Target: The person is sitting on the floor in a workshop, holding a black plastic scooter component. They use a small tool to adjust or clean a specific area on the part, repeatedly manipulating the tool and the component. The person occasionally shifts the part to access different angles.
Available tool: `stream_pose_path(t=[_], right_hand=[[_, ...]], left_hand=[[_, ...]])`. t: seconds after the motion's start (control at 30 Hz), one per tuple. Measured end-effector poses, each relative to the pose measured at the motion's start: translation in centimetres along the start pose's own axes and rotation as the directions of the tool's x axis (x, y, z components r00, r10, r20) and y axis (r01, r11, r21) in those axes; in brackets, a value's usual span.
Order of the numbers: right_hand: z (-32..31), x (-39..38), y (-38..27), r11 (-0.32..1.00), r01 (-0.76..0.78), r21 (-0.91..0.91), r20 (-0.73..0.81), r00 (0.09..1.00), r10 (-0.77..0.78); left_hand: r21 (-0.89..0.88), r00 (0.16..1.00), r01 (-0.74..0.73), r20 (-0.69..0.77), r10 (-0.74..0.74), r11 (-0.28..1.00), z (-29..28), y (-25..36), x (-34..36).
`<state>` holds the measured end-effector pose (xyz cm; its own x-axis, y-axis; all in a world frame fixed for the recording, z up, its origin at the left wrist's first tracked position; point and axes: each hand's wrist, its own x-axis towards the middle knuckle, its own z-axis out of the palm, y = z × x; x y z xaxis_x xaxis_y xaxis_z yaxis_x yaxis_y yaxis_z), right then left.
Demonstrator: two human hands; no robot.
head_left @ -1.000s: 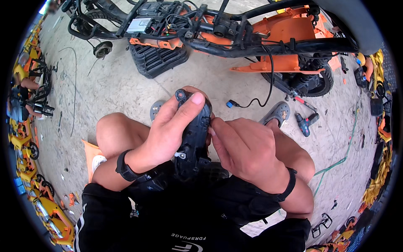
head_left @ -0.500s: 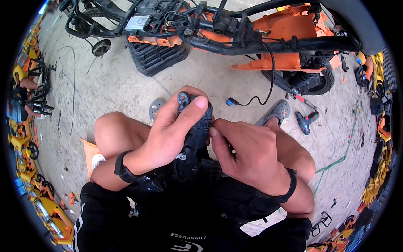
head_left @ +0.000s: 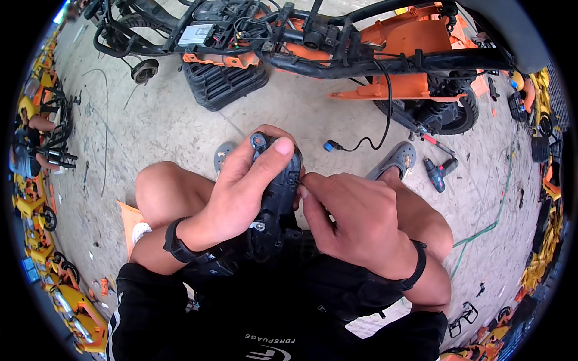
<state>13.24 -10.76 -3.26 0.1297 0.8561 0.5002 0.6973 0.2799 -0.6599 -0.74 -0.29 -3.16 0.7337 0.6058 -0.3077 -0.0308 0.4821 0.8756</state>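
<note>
My left hand (head_left: 236, 191) is wrapped round a long black plastic housing (head_left: 278, 195), its thumb lying along the top near the far end. A round screw eyelet shows at that far end, and a silvery fastener (head_left: 259, 226) sits lower down on the housing's left side. Against the right edge of the housing, my right hand (head_left: 355, 210) is closed in a pinch, thumb against forefinger. What lies between those fingertips is too small or hidden to make out. The near end of the housing blends into my black clothes.
Ahead stands a stripped motorbike frame (head_left: 337, 67) with orange panels, over a black ribbed crate (head_left: 226, 84). A cable with a blue connector (head_left: 329, 145) hangs to the floor. A cordless drill (head_left: 438, 174) lies beside my right shoe (head_left: 395, 161). At far left a person works among yellow parts.
The black housing has tilted slightly and shifted a little left with my left hand. My right hand stays pinched at its edge, almost unmoved.
</note>
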Motion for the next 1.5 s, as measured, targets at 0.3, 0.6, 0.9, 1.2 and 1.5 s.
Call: stream_pose_path(t=[0.3,0.6,0.9,1.2,1.5], right_hand=[[0.1,-0.1,0.0,1.000,0.014,-0.015,0.021,1.000,-0.014],[0.5,0.0,0.1,1.000,0.021,0.008,-0.007,1.000,-0.021],[0.8,-0.2,0.3,0.996,-0.002,0.085,-0.013,1.000,0.003],[0.7,-0.1,0.2,0.997,0.009,0.077,-0.013,1.000,-0.008],[0.6,-0.1,0.1,0.999,0.036,0.005,-0.005,0.999,-0.036]], left_hand=[[0.013,1.000,-0.002,-0.022,0.002,1.000,-0.1,-0.4,0.2],[-0.009,0.999,0.025,-0.030,-0.025,1.000,-0.2,-0.1,0.0],[-0.002,0.999,0.037,-0.021,-0.037,0.999,-0.4,0.2,-0.1],[-0.011,0.997,0.078,-0.004,-0.078,0.997,-0.3,0.8,-0.2],[0.003,0.999,0.042,-0.020,-0.042,0.999,-0.3,-0.1,0.0]])
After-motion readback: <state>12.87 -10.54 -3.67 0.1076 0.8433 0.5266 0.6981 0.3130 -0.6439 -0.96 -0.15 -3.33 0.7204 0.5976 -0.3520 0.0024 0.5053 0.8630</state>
